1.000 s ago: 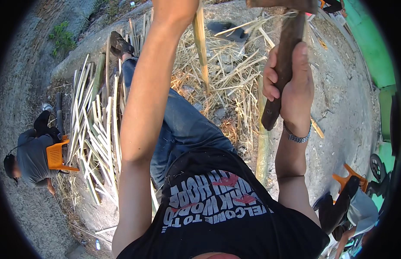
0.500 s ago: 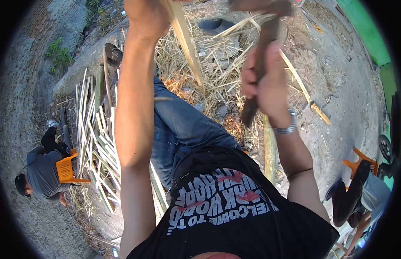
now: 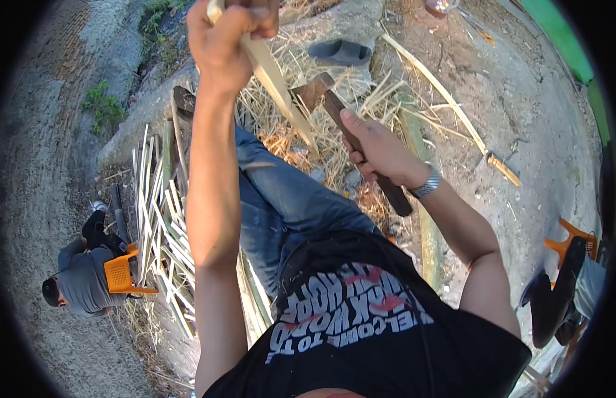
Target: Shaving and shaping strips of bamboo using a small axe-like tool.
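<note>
My left hand is closed round the upper end of a pale piece of wood. The wood slants down to the right and tapers to a narrow lower end over a pile of shavings. In my right hand is a hatchet with a dark wooden handle and a rusty brown head. The blade edge meets, or lies very close to, the right side of the wood; I cannot tell whether it bites in. My fingers wrap the middle of the handle.
Split pale strips lie heaped at left. A dark slipper rests beyond the shavings. At right, a long strip lies by a tool with a yellowish handle. People sit on orange chairs at both sides.
The hatchet has come down and left from a raised, blurred position to the wood's side. My left hand keeps its grip on the wood and sits slightly lower in view.
</note>
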{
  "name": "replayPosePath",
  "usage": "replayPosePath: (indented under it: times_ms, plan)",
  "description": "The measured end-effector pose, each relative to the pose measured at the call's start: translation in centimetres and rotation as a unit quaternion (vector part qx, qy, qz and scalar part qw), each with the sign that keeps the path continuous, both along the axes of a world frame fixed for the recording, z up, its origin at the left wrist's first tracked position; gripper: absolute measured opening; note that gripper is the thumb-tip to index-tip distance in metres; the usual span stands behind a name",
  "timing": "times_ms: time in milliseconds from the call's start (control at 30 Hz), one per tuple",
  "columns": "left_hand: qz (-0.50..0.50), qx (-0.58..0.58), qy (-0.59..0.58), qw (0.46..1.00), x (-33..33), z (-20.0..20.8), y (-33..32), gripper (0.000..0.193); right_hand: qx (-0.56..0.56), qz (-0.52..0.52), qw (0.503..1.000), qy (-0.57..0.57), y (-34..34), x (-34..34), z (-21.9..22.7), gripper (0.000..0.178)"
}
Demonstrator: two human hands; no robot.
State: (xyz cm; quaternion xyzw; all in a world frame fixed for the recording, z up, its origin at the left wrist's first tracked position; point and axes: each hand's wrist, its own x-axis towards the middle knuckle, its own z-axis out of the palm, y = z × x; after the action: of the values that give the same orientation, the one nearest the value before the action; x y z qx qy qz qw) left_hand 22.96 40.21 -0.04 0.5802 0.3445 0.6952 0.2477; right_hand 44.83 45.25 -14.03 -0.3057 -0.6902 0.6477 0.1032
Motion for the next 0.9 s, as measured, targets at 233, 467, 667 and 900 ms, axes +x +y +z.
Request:
replayPosePath:
  times_ms: [233, 467, 667, 900]
  plan:
    - [0.052, 0.181, 0.101, 0.977, -1.4, -0.6, 1.2, 0.025, 0.059, -0.056, 0.965, 0.249, -2.3, -0.7, -0.2, 0.055]
    - [0.183, 0.091, 0.141, 0.969, -5.0, -0.3, -1.4, 0.031, -0.051, -0.013, 0.996, 0.075, -0.3, -2.7, 0.2, 0.062]
    - [0.188, 0.171, 0.192, 0.948, -3.9, 0.5, -0.2, 0.029, 0.168, -0.053, 0.966, 0.191, -2.5, -4.7, -7.7, 0.057]
    - [0.187, 0.104, 0.152, 0.965, -10.5, -0.5, -1.5, 0.022, 0.144, 0.029, 0.989, -0.011, 0.1, -7.0, -7.0, 0.079]
